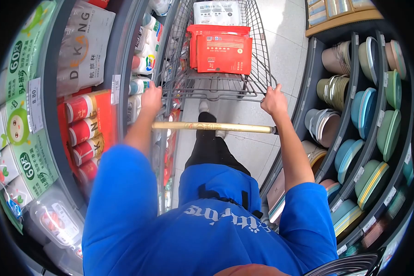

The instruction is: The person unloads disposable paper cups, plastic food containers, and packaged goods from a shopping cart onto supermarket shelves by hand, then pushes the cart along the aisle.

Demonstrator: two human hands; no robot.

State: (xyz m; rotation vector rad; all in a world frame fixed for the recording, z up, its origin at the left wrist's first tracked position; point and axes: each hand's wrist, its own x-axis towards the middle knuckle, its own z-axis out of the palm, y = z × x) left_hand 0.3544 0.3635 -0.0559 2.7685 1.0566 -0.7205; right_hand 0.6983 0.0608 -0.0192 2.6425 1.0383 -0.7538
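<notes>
A wire shopping cart (261, 50) stands in front of me, its pale gold push bar (214, 127) crossing below my hands. My left hand (152, 99) is closed at the near left corner of the basket, beside the shelf; its fingers are partly hidden. On the opposite corner, my right hand (275, 100) is wrapped round the wire rim. Both forearms reach forward past the bar. Inside the basket lie red packages (224, 53), overlapping each other, and behind them a white printed package (217, 13).
Shelves on the left hold red-packed paper cups (85, 129), a clear DEKANG bag (85, 46) and green packs (20, 115). Stacked bowls (363, 112) and beige tubs (333, 92) fill the right shelves, close to the cart. Pale floor tiles (285, 46) run between.
</notes>
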